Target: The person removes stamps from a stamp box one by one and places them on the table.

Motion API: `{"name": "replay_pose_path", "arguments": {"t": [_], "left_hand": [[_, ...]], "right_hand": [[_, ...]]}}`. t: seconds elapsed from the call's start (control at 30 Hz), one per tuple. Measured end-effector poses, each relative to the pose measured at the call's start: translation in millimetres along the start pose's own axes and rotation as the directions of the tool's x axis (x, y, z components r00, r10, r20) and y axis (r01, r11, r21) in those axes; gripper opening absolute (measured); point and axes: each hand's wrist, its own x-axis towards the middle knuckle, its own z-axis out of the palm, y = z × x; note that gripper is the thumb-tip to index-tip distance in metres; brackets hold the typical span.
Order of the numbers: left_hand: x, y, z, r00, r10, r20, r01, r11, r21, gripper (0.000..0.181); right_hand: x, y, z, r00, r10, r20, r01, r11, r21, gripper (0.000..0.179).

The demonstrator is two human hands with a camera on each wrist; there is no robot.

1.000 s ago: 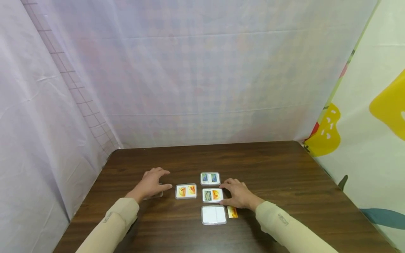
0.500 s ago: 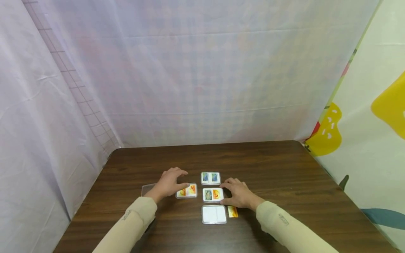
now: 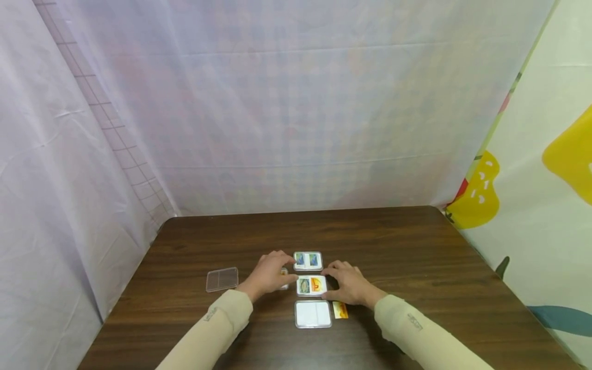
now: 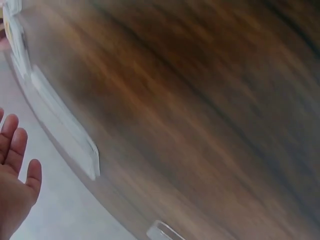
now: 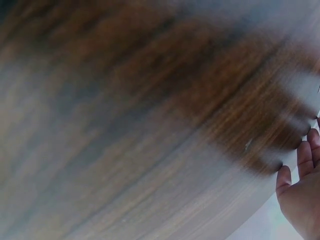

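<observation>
In the head view a flat clear-framed case (image 3: 311, 285) with a green picture and an orange picture lies between my hands. My right hand (image 3: 348, 282) grips its right end, thumb at the near corner and index finger at the far one. My left hand (image 3: 270, 272) reaches in at the left end, thumb tip at the edge, fingers relaxed and apart. Under that hand a second case (image 3: 284, 279) with orange pictures is mostly hidden. Extended fingers (image 4: 18, 145) show in the left wrist view. In the right wrist view, fingertips (image 5: 284, 176) are down at the tabletop.
Beyond the middle case lies one with two blue-green pictures (image 3: 307, 260). A white case (image 3: 313, 314) lies nearer, a small yellow card (image 3: 339, 310) beside it. A transparent lid-like plate (image 3: 222, 279) lies left on the brown table (image 3: 393, 236). White curtains hang behind.
My left hand has moved right, from over the transparent plate, across the orange-picture case, to the middle case's left edge. The plate is now uncovered. My right hand has stayed in place.
</observation>
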Motion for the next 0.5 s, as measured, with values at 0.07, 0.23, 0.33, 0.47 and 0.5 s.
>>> {"name": "replay_pose_path", "arguments": {"t": [0.07, 0.23, 0.33, 0.47, 0.5], "left_hand": [[2.0, 2.2, 3.1, 1.000, -0.006, 0.009, 0.006, 1.000, 0.024, 0.040], [6.1, 7.4, 10.8, 0.999, -0.035, 0.033, 0.032, 0.995, 0.091, 0.039], [7.5, 9.2, 14.3, 0.999, -0.032, 0.031, 0.028, 0.993, 0.116, 0.038], [9.0, 9.7, 17.6, 1.000, -0.013, 0.019, 0.010, 0.990, 0.141, 0.037], [9.3, 10.1, 17.9, 1.000, -0.012, 0.019, 0.009, 0.990, 0.144, 0.037]], "right_hand": [[0.4, 0, 0, 1.000, 0.000, -0.002, 0.000, 1.000, -0.002, 0.062], [0.9, 1, 1, 1.000, -0.006, -0.007, 0.006, 1.000, -0.017, 0.061], [0.8, 0, 1, 1.000, -0.007, -0.007, 0.007, 1.000, -0.018, 0.061], [0.1, 0, 1, 1.000, -0.006, -0.007, 0.006, 1.000, -0.019, 0.061], [-0.1, 0, 1, 1.000, -0.004, -0.007, 0.004, 1.000, -0.021, 0.061]]}}
